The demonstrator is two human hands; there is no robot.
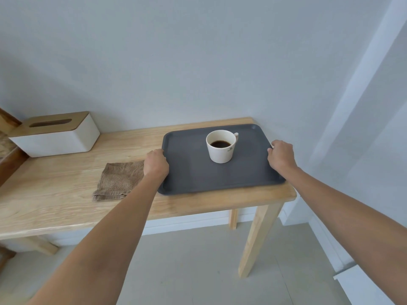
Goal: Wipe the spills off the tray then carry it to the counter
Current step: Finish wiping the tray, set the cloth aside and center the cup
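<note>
1. the tray (198, 172) lies flat at the right end of the wooden desk (66, 194), its far edge close to the wall.
2. the left hand (156, 164) curls its grip round the tray's left rim; the right hand (281, 155) does the same on the right rim, each closed on the edge.
3. a white cup (221, 146) with dark coffee in it stands upright on the tray, toward the back.
4. a brown cloth (119, 181) lies on the desk just left of the tray, held by nobody, and a tissue box (57, 137) sits further left.
5. no spill shows on the tray's dark surface, so wiping looks done and the carry seems to be in hand.
6. the next move calls for an even lift on both sides, keeping the tray level so the coffee does not slop or the cup slide.
</note>
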